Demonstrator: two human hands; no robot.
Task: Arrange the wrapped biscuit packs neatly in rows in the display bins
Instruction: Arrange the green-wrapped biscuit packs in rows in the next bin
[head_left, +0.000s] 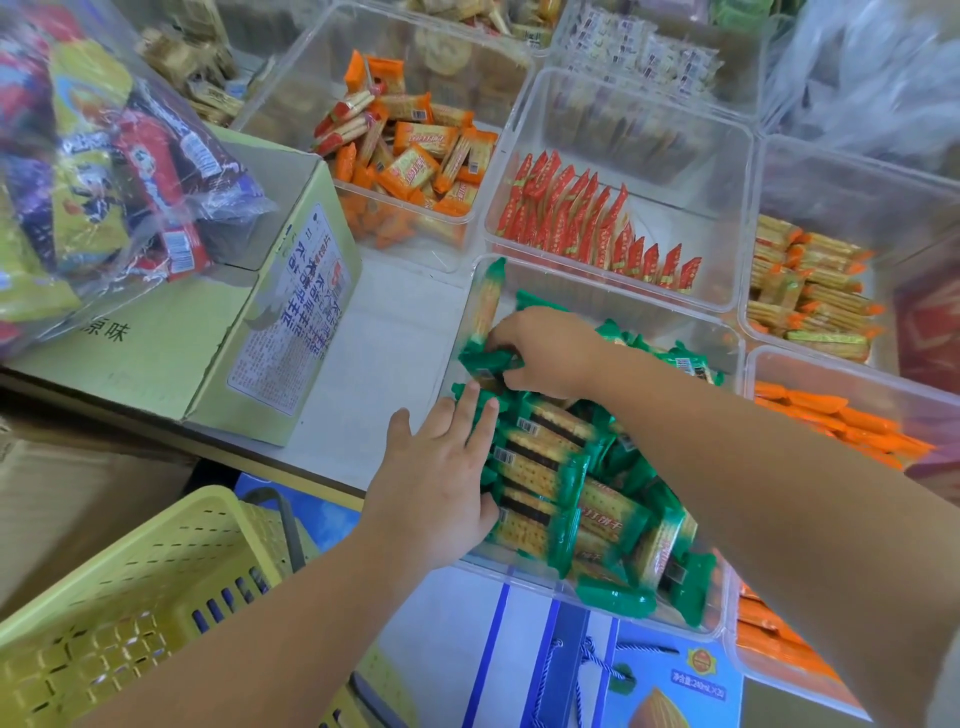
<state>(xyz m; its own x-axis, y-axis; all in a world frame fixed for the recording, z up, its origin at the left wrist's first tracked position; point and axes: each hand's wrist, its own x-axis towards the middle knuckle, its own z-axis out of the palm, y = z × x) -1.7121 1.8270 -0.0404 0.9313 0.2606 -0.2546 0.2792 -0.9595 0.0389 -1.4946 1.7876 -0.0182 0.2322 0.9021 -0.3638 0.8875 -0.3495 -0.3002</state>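
With my right hand (545, 353) curled on one green pack (483, 362) and my left hand (441, 478) flat against the row (540, 467), any slip could knock it crooked.

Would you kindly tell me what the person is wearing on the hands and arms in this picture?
Nothing shows: the left hand and right hand are ungloved, no ring, watch or bracelet visible; the left forearm and right forearm are bare, no sleeve in view.

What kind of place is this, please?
Probably a small shop's snack display: clear bins hold wrapped biscuit packs sorted by colour, beside a yellow shopping basket and a stock carton.
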